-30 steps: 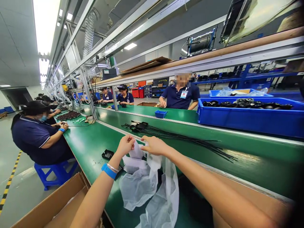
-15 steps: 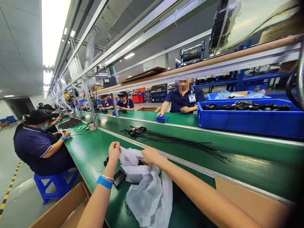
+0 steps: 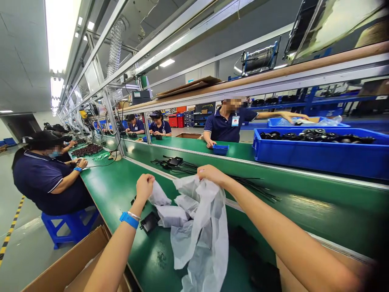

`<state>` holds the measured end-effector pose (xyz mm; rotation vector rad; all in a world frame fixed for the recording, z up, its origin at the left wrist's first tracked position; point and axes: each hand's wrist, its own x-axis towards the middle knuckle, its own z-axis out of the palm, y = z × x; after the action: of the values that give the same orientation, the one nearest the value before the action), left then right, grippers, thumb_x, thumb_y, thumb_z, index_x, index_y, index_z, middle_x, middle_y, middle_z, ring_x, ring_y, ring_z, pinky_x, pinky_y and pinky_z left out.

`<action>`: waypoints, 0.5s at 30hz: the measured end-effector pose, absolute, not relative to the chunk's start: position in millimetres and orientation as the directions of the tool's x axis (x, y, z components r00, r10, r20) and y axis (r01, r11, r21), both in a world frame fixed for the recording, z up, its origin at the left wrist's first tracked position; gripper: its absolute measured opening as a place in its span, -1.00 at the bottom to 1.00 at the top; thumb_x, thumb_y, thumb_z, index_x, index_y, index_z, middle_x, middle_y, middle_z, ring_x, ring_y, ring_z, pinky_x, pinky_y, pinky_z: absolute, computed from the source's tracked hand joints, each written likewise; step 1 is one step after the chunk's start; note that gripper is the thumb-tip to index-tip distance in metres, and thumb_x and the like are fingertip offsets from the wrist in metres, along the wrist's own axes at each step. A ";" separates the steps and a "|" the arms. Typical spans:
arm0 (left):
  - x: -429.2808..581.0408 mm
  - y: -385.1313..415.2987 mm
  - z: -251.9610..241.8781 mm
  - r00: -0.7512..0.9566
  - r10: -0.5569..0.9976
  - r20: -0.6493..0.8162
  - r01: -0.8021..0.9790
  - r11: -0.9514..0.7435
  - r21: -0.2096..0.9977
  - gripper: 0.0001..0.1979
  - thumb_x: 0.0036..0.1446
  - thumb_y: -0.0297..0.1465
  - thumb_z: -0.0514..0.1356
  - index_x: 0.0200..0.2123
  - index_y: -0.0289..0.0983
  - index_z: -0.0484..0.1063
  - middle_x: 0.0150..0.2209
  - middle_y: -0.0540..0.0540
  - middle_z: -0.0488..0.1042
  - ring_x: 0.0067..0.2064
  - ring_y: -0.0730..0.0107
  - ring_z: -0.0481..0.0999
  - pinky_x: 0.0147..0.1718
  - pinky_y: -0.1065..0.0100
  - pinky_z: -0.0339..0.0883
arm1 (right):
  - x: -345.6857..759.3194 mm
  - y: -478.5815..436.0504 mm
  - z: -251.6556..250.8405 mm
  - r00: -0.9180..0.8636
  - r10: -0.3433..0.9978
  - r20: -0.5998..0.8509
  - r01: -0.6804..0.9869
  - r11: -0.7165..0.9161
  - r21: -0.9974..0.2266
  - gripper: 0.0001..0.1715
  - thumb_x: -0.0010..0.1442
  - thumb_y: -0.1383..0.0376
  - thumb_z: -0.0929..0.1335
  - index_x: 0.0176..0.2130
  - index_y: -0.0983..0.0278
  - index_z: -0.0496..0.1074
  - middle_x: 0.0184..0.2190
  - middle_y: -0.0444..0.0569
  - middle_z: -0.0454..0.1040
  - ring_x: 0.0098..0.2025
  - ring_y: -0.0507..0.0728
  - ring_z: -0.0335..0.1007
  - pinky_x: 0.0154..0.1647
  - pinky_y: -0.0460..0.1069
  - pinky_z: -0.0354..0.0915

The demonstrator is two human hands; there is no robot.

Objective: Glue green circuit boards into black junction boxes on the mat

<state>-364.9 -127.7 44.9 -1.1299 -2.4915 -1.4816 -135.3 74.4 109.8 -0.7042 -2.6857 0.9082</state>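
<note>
Over the green bench (image 3: 146, 259), my right hand (image 3: 210, 174) is closed on the upper edge of a crumpled, thin white packaging sheet (image 3: 209, 235), which hangs down in folds. My left hand (image 3: 145, 187) pinches the end of a white wrapped piece (image 3: 160, 195) at the left of the bundle. Whether that piece joins the sheet cannot be made out. Between the hands lie more white folded pieces (image 3: 173, 215); what is inside them is hidden. A black box-like part (image 3: 149, 222) rests on the bench just below my left hand.
Black cables (image 3: 182, 163) lie behind my hands. Dark parts (image 3: 243, 239) sit under my right forearm. A cardboard box (image 3: 73, 259) stands at lower left. Across the bench, a co-worker (image 3: 227, 121) touches a small blue tray (image 3: 220, 149), near a large blue bin (image 3: 316, 152) of black parts.
My right hand has lifted and moved right, drawing the white sheet up and away from the piece in my left hand. The co-worker opposite has stretched an arm toward the rear blue bin.
</note>
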 end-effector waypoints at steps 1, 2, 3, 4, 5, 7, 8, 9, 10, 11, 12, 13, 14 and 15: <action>-365.7 -121.9 55.1 -0.730 0.567 0.382 0.603 0.270 0.751 -0.72 0.27 -0.30 0.14 0.00 -0.28 0.36 0.00 -0.16 0.39 -0.06 0.24 0.46 -0.10 0.11 0.40 | -136.5 75.0 114.1 -0.843 0.530 0.092 0.348 0.667 -0.658 -0.67 0.26 0.17 0.33 -0.07 0.35 0.40 -0.12 -0.02 0.43 -0.19 0.11 0.41 -0.24 0.04 0.40; -366.5 -116.2 65.2 -0.723 0.570 0.391 0.608 0.256 0.752 -0.72 0.27 -0.30 0.14 -0.01 -0.28 0.36 0.00 -0.16 0.40 -0.07 0.24 0.46 -0.10 0.11 0.40 | -138.4 75.1 118.6 -0.821 0.555 0.131 0.323 0.642 -0.696 -0.67 0.26 0.17 0.32 -0.08 0.35 0.40 -0.14 -0.02 0.44 -0.21 0.10 0.42 -0.26 0.02 0.40; -367.1 -110.6 74.8 -0.716 0.575 0.396 0.611 0.241 0.754 -0.73 0.27 -0.30 0.14 -0.01 -0.28 0.37 -0.01 -0.16 0.40 -0.07 0.25 0.46 -0.11 0.12 0.41 | -140.8 74.8 123.3 -0.797 0.579 0.171 0.293 0.619 -0.729 -0.68 0.26 0.17 0.32 -0.09 0.35 0.40 -0.16 -0.03 0.44 -0.23 0.09 0.42 -0.28 0.01 0.40; -367.7 -105.5 83.6 -0.709 0.581 0.400 0.612 0.226 0.758 -0.72 0.27 -0.30 0.14 -0.01 -0.29 0.37 -0.01 -0.16 0.41 -0.08 0.25 0.46 -0.12 0.12 0.41 | -143.5 74.0 128.2 -0.770 0.602 0.211 0.260 0.597 -0.759 -0.68 0.27 0.16 0.32 -0.10 0.35 0.40 -0.18 -0.03 0.44 -0.25 0.08 0.41 -0.29 0.00 0.40; -368.2 -100.9 91.4 -0.703 0.587 0.402 0.612 0.211 0.763 -0.72 0.26 -0.30 0.15 -0.01 -0.29 0.36 -0.02 -0.16 0.41 -0.09 0.25 0.47 -0.12 0.13 0.41 | -146.5 72.7 133.4 -0.739 0.625 0.250 0.224 0.579 -0.784 -0.69 0.27 0.16 0.32 -0.11 0.35 0.40 -0.20 -0.04 0.44 -0.27 0.06 0.41 -0.31 -0.01 0.40; -369.1 -93.6 104.0 -0.692 0.599 0.404 0.607 0.179 0.774 -0.71 0.26 -0.30 0.15 -0.01 -0.30 0.36 -0.03 -0.16 0.41 -0.10 0.25 0.47 -0.14 0.13 0.42 | -152.8 68.9 145.2 -0.672 0.665 0.326 0.145 0.550 -0.822 -0.69 0.28 0.15 0.31 -0.12 0.35 0.39 -0.23 -0.05 0.43 -0.31 0.04 0.40 -0.34 -0.02 0.38; -369.6 -90.9 109.0 -0.687 0.603 0.405 0.604 0.163 0.780 -0.71 0.26 -0.30 0.15 0.00 -0.30 0.36 -0.03 -0.16 0.41 -0.10 0.25 0.47 -0.14 0.13 0.42 | -156.1 66.6 152.2 -0.640 0.678 0.361 0.104 0.542 -0.834 -0.69 0.29 0.15 0.30 -0.13 0.35 0.39 -0.26 -0.06 0.43 -0.34 0.02 0.38 -0.36 -0.04 0.37; -370.2 -88.8 113.5 -0.684 0.605 0.408 0.600 0.148 0.787 -0.71 0.26 -0.30 0.15 0.00 -0.30 0.36 -0.03 -0.16 0.41 -0.10 0.25 0.47 -0.14 0.13 0.42 | -159.3 64.3 159.9 -0.609 0.688 0.395 0.063 0.538 -0.840 -0.69 0.29 0.14 0.29 -0.15 0.35 0.38 -0.30 -0.08 0.42 -0.39 0.00 0.36 -0.40 -0.06 0.35; -370.8 -87.2 117.6 -0.681 0.605 0.412 0.596 0.131 0.793 -0.71 0.26 -0.30 0.15 0.00 -0.30 0.36 -0.03 -0.16 0.41 -0.10 0.25 0.47 -0.14 0.13 0.42 | -162.3 62.0 168.5 -0.580 0.692 0.429 0.023 0.541 -0.841 -0.69 0.29 0.14 0.29 -0.19 0.36 0.38 -0.35 -0.11 0.40 -0.44 -0.02 0.32 -0.45 -0.08 0.32; -371.3 -85.8 121.6 -0.679 0.603 0.418 0.592 0.113 0.798 -0.71 0.26 -0.30 0.15 0.00 -0.30 0.36 -0.02 -0.16 0.41 -0.09 0.25 0.47 -0.14 0.13 0.42 | -165.1 60.0 178.0 -0.551 0.693 0.465 -0.015 0.548 -0.836 -0.70 0.30 0.14 0.28 -0.24 0.35 0.37 -0.41 -0.14 0.36 -0.49 -0.04 0.27 -0.50 -0.11 0.26; -371.6 -84.4 125.8 -0.677 0.601 0.425 0.588 0.095 0.803 -0.71 0.26 -0.30 0.15 0.00 -0.30 0.36 -0.02 -0.16 0.41 -0.09 0.25 0.47 -0.14 0.13 0.42 | -167.6 58.2 188.1 -0.520 0.692 0.501 -0.050 0.561 -0.826 -0.71 0.29 0.15 0.26 -0.30 0.34 0.35 -0.47 -0.17 0.32 -0.53 -0.06 0.20 -0.54 -0.13 0.20; -371.4 -82.7 130.6 -0.673 0.599 0.433 0.585 0.074 0.807 -0.71 0.26 -0.30 0.15 0.00 -0.30 0.36 -0.02 -0.16 0.41 -0.09 0.25 0.47 -0.14 0.13 0.42 | -169.9 56.5 198.6 -0.486 0.690 0.537 -0.080 0.576 -0.813 -0.72 0.29 0.17 0.24 -0.34 0.33 0.32 -0.51 -0.20 0.27 -0.56 -0.06 0.14 -0.57 -0.14 0.12; -370.6 -80.6 136.1 -0.669 0.598 0.442 0.583 0.052 0.811 -0.72 0.26 -0.30 0.15 -0.01 -0.30 0.36 -0.02 -0.16 0.41 -0.09 0.25 0.47 -0.14 0.13 0.42 | -171.9 54.6 208.8 -0.449 0.687 0.571 -0.103 0.595 -0.797 -0.73 0.28 0.19 0.21 -0.37 0.31 0.30 -0.53 -0.20 0.24 -0.57 -0.05 0.10 -0.59 -0.13 0.07; -369.0 -78.0 142.6 -0.663 0.597 0.452 0.580 0.027 0.814 -0.72 0.26 -0.30 0.15 -0.01 -0.30 0.36 -0.02 -0.16 0.41 -0.10 0.25 0.47 -0.14 0.13 0.42 | -173.9 52.2 218.3 -0.414 0.683 0.602 -0.117 0.616 -0.779 -0.74 0.27 0.20 0.17 -0.37 0.30 0.28 -0.53 -0.20 0.23 -0.57 -0.04 0.09 -0.58 -0.13 0.03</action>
<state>-369.0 -78.0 142.6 -1.2960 -2.2625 -1.7794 -173.9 52.2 218.3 -0.4590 -1.7904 0.9519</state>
